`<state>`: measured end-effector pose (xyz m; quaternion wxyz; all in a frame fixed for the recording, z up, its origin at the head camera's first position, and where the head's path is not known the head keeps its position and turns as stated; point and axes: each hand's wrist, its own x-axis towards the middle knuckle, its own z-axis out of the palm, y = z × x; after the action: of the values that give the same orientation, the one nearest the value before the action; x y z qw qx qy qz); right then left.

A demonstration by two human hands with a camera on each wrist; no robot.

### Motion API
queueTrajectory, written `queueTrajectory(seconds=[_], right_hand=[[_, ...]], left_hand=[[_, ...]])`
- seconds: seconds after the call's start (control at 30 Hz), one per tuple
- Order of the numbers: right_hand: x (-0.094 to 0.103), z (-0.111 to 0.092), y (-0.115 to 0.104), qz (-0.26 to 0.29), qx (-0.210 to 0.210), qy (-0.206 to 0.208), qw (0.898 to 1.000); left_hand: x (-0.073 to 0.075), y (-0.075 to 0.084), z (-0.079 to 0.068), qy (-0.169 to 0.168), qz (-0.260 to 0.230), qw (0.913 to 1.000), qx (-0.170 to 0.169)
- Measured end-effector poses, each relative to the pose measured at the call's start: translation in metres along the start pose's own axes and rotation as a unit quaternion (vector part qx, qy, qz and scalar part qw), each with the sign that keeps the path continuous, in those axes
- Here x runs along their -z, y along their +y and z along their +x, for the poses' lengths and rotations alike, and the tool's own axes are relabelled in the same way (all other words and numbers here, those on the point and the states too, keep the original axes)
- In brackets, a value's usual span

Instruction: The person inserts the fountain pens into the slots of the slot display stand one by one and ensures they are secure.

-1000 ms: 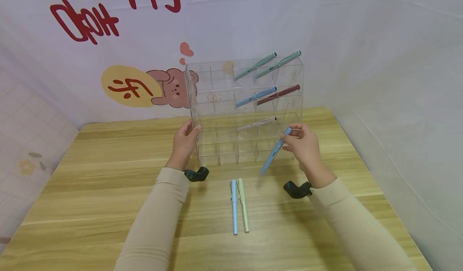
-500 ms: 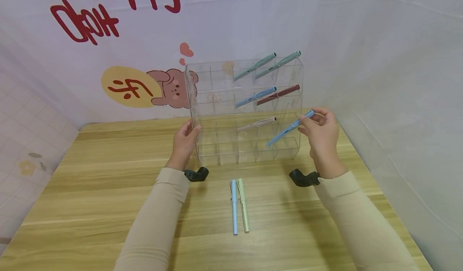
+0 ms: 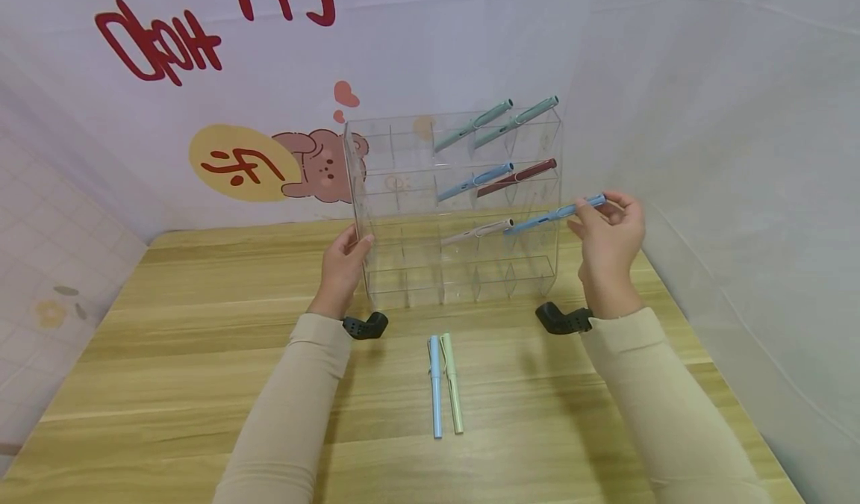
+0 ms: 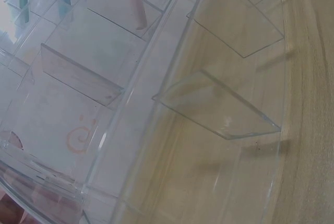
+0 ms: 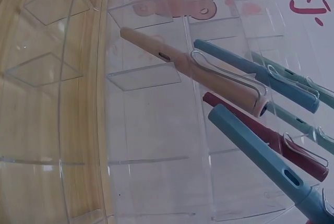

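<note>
A clear acrylic tiered rack (image 3: 513, 267) stands upright at the back of the table. My left hand (image 3: 341, 272) grips its left side panel, thumb in front. Between thumb and fingers, my right hand (image 3: 610, 254) pinches a blue pen (image 3: 554, 215) by its clipped cap end. The pen's other end reaches over the third tier, to the right of a pale pink pen (image 3: 478, 231) that leans there. In the right wrist view, that blue pen (image 5: 255, 148) slants close to the dark red pen (image 5: 261, 130).
Two green pens (image 3: 516, 123) lean in the top tier. Another blue pen (image 3: 474, 181) and the dark red one fill second-tier slots. A light blue pen (image 3: 435, 392) and a light green pen (image 3: 453, 388) lie on the wooden table (image 3: 168, 325). A printed cloth (image 3: 470, 33) hangs behind.
My right hand has carried the blue pen rightward and up from in front of the rack to its third tier, tilting it flatter. The left hand stays on the rack's side.
</note>
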<state>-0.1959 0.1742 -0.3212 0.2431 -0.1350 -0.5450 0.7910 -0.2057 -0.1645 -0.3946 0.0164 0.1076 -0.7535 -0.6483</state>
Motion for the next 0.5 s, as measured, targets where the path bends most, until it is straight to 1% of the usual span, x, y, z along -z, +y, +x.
queueTrajectory(seconds=[0.1,0.23,0.5], right_hand=[[-0.003,0.001,0.003,0.015,-0.001,0.009,1.000],[-0.006,0.002,0.010,0.020,-0.004,0.017,1.000],[-0.010,0.001,0.026,-0.004,-0.016,0.026,1.000]], left_hand=[[0.000,0.000,0.000,0.000,0.003,1.0000,0.001],[0.000,-0.002,0.001,0.001,0.002,1.0000,0.000],[0.000,-0.002,0.002,0.003,0.002,1.0000,-0.002]])
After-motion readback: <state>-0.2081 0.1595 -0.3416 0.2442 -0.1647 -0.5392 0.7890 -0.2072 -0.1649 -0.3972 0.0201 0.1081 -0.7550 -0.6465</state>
